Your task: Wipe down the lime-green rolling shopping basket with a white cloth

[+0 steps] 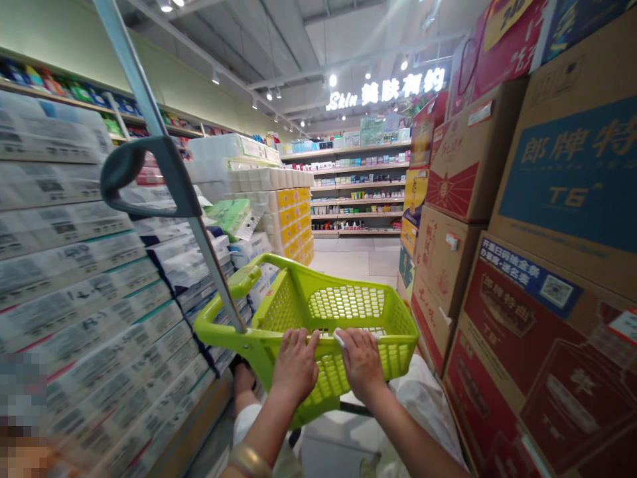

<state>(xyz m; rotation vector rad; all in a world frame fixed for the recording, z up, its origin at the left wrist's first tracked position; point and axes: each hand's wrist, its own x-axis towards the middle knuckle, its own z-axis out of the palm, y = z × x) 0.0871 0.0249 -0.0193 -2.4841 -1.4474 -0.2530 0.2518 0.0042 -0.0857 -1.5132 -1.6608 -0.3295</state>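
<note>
A lime-green shopping basket point(343, 302) with perforated walls stands in front of me. Its long metal pole point(212, 259) and dark grey handle point(174, 179) rise on the left. My left hand point(297, 362) grips the near rim, fingers hooked over the top edge. Further right on that same rim rests my right hand point(362, 362), closed over a small white cloth or tissue point(339, 337) that sticks out by the index finger. Most of this white piece is hidden under the fingers. Through the basket's holes and opening, its inside shows only in part.
Stacked tissue packs point(89, 279) line the left side, with more paper bundles point(269, 179) beyond. Cardboard boxes point(562, 159) are piled high close on the right. Tiled floor point(348, 262) leads to shelves of cosmetics point(358, 178) at the back. A bent leg point(243, 385) shows beside the basket.
</note>
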